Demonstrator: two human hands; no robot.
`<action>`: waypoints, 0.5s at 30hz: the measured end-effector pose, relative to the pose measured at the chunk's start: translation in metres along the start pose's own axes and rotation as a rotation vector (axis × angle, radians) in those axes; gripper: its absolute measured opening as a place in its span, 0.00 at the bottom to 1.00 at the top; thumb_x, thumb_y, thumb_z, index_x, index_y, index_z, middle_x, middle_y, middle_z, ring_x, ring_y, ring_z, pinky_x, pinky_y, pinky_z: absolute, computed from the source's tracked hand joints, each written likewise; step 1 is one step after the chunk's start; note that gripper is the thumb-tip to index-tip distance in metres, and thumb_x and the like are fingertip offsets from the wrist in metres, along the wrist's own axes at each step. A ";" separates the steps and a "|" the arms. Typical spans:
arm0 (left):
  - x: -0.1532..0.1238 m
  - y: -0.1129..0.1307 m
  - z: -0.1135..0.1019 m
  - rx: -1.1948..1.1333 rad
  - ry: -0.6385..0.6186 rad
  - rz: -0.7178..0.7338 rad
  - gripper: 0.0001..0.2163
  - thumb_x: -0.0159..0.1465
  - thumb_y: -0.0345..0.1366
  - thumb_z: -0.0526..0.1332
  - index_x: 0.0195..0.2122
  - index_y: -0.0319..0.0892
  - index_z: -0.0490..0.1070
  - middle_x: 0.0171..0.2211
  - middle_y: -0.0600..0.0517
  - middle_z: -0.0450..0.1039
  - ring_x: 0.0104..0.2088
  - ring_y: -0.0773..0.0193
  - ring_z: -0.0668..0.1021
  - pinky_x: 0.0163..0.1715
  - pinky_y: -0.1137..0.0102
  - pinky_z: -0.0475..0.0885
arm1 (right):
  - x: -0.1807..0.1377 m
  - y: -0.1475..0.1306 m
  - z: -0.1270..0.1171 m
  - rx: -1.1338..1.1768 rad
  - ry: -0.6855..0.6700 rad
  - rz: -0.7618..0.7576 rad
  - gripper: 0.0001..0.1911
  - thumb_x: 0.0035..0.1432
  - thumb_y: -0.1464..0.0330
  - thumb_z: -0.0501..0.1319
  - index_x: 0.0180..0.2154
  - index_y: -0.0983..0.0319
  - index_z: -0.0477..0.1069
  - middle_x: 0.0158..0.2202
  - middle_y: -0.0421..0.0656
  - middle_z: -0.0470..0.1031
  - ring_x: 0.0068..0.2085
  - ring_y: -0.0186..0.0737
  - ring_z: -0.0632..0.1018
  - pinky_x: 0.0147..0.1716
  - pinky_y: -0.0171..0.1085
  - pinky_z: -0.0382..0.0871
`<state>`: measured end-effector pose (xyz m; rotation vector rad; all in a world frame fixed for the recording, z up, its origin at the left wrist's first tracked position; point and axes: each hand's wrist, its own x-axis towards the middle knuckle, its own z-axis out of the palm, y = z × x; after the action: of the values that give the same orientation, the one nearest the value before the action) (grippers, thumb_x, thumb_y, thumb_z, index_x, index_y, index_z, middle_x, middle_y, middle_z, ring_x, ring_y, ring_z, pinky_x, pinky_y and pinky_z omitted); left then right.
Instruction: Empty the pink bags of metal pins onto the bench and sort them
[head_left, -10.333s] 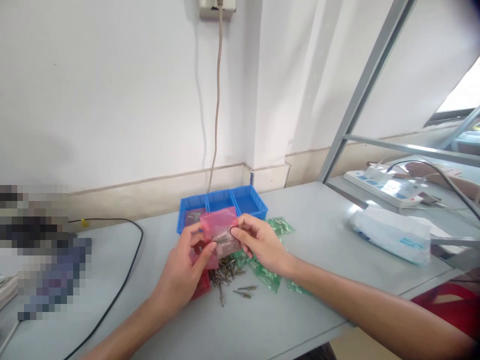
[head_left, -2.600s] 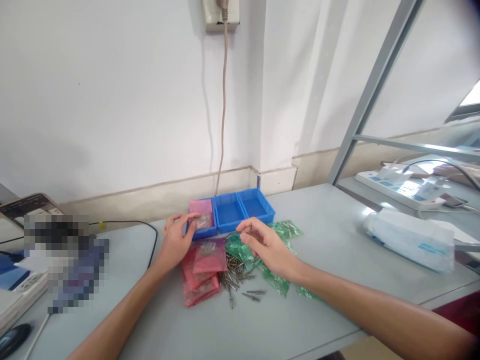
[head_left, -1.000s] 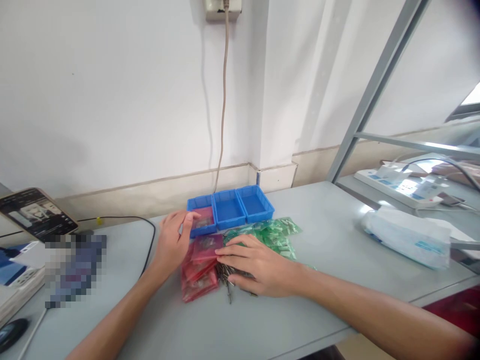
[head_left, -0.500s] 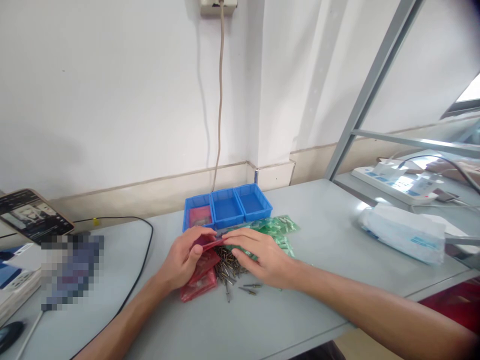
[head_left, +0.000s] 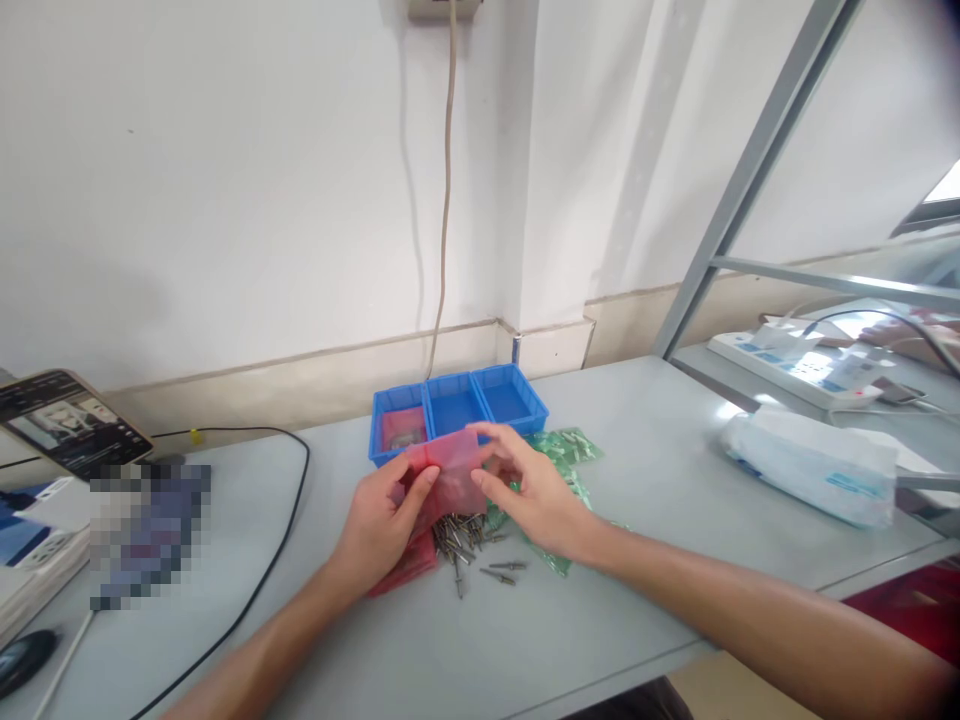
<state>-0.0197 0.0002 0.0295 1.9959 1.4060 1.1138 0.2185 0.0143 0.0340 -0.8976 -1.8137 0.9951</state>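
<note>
A small translucent red plastic bag [head_left: 454, 468] is held upright between my two hands, above the table. My left hand [head_left: 381, 518] pinches its left side between thumb and fingers. At the right edge of the same bag, the thumb and fingertips of my right hand [head_left: 534, 492] close on it. Beneath lies a pile of metal pieces that look like blind rivets [head_left: 459, 538], with a few loose ones in front. More red bags [head_left: 409, 568] lie under my left hand, partly hidden. Green plastic bags [head_left: 574, 445] holding small pieces lie behind and beside my right hand.
Three joined blue bins [head_left: 456, 402] stand near the wall; the left one holds a red bag. On the left are a phone [head_left: 67, 425], a black cable [head_left: 289, 530] and a mouse [head_left: 26, 660]. A white-and-blue packet [head_left: 810, 465] lies right, beside a metal frame [head_left: 750, 190].
The red bag has been turned up from nearly edge-on, so its flat face now shows. My right hand has shifted slightly right and up, fingers now at the bag's right edge.
</note>
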 end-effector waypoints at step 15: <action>-0.001 -0.011 0.010 -0.092 -0.059 -0.018 0.14 0.76 0.49 0.59 0.47 0.45 0.77 0.40 0.52 0.81 0.38 0.60 0.79 0.39 0.68 0.72 | 0.005 -0.007 0.000 0.037 0.038 0.005 0.09 0.74 0.63 0.59 0.41 0.58 0.74 0.39 0.40 0.76 0.40 0.40 0.75 0.42 0.38 0.68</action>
<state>-0.0179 0.0040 0.0152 1.9318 1.3166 1.0837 0.2156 0.0157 0.0422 -0.8932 -1.7565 1.0042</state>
